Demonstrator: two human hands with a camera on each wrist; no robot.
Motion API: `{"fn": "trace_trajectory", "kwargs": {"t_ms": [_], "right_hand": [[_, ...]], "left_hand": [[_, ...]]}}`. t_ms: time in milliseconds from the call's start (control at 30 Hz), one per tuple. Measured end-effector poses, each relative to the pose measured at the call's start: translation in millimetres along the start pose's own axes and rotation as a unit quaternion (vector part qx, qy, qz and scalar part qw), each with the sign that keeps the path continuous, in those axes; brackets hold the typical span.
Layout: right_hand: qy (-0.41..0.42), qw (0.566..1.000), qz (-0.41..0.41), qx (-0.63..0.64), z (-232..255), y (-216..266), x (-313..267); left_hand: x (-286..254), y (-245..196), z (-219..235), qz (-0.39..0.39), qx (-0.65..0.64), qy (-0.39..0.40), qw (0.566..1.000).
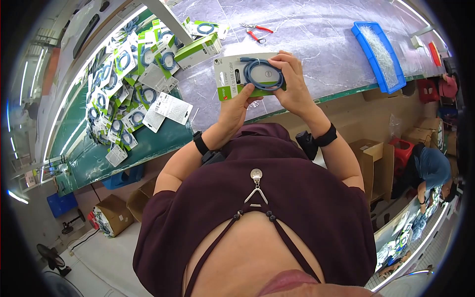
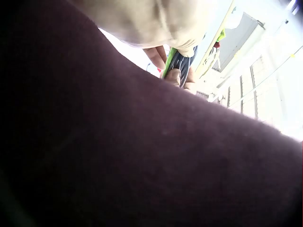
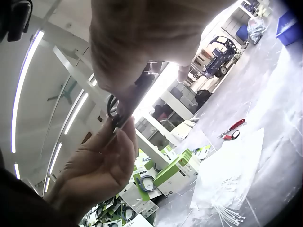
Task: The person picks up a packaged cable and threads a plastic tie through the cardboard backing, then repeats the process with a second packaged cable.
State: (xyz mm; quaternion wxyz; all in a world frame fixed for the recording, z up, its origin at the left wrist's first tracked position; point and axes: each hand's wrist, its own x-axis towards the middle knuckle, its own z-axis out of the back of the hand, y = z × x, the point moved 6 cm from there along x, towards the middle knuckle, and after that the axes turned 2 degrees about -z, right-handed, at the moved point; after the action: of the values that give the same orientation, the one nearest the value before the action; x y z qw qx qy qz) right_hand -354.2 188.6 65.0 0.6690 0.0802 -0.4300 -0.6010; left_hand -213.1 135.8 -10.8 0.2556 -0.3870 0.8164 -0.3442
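In front of the chest, both hands hold a green and white backing card (image 1: pixel 223 79) printed "USB-C to USB-C cable". A blue-grey coiled cable (image 1: pixel 253 74) lies against its face. My left hand (image 1: pixel 232 110) pinches the card's lower edge, thumb in front and fingers behind. On the right edge, my right hand (image 1: pixel 294 88) grips card and coil together between thumb and fingers. The left wrist view is mostly covered by dark cloth (image 2: pixel 142 151), with the cable strands (image 2: pixel 182 64) showing between fingertips. Seen edge-on in the right wrist view, the card is partly hidden by the right hand (image 3: pixel 137 42).
A heap of carded cables (image 1: pixel 123 89) covers the table's left side, beside a green and white box (image 1: pixel 198 51). Red-handled pliers (image 1: pixel 256 32) lie farther back. A blue tray (image 1: pixel 363 45) of thin white strips stands right. White ties (image 3: pixel 227 213) lie by a white sheet (image 3: pixel 232 165).
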Motion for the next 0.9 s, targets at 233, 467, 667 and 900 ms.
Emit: {"fn": "trace_trajectory", "kwargs": {"t_ms": [233,467,667,900], "right_hand": [[-0.01,0.993,0.05,-0.106,18,45,9],[0.014,0.995,0.057,-0.08,-4,16,0],[-0.001,0.996,0.063,-0.063,-14,12,-8],[0.003,0.975,0.116,-0.191,-40,23,-12]], "left_hand": [[3,-2,4,0.003,-0.033,-0.001,0.999],[-4,1,-2,0.025,-0.065,0.015,0.997],[-3,-1,1,0.002,-0.031,0.0,1.0],[1,10,37,0.029,-0.027,-0.065,0.997]]}}
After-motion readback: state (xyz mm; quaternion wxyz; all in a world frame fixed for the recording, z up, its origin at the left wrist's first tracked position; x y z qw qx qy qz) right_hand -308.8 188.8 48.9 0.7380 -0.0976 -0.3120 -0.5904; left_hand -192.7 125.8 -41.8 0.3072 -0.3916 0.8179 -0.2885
